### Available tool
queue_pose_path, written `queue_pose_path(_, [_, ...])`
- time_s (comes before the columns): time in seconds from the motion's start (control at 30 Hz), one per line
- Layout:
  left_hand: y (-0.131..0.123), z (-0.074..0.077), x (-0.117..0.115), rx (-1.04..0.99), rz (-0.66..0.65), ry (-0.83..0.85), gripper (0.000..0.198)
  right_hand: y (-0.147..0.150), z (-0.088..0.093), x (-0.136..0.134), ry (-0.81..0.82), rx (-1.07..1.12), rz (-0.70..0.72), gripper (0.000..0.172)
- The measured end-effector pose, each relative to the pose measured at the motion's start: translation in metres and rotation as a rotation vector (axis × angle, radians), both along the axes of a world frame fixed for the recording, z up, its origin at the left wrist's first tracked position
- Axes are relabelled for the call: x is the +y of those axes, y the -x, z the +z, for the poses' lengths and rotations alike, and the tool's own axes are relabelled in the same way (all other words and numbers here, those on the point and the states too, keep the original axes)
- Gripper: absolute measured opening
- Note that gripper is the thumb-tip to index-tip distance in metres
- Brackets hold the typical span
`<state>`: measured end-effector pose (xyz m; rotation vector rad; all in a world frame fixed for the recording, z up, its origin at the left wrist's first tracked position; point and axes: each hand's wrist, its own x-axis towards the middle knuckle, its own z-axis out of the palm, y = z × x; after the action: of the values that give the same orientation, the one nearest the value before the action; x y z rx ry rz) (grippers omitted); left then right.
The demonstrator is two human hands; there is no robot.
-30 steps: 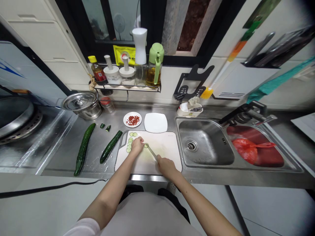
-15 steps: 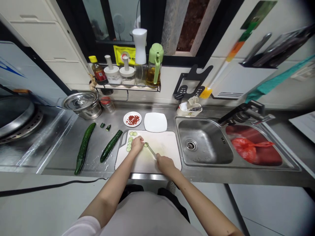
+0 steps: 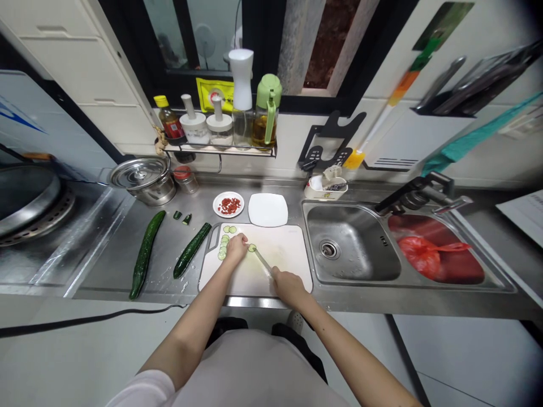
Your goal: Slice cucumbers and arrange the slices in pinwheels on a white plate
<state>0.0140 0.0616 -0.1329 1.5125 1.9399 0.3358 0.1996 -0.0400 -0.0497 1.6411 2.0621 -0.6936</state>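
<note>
My right hand is wrapped round the handle of a kitchen knife over the white cutting board. A round cucumber slice is at the knife's tip. Close to that slice, my left hand has its fingers drawn together; whether anything is between them I cannot make out. Several pale cucumber slices lie in a column just left of my left hand, with more slices above. Left of the board rests a cut cucumber, and farther left a longer whole cucumber.
Behind the board stand a plate of chopped red pieces and a white square plate. Two cucumber ends lie at the left. A sink borders the board's right side. A lidded steel pot sits back left.
My right hand and the knife have shifted slightly to the right. The slice at the knife tip now shows more of its pale face. My left hand has barely moved.
</note>
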Motion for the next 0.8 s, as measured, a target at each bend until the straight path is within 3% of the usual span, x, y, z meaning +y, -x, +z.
queue_pose_path(0.57, [-0.003,0.002,-0.009,0.037,-0.031,-0.047,0.015,-0.021,0.003,-0.015,0.028,0.030,-0.020,0.028])
queue_pose_path(0.8, [-0.012,0.006,-0.022,0.079,-0.080,-0.059,0.027,-0.050,-0.003,0.000,-0.094,-0.025,-0.199,0.028])
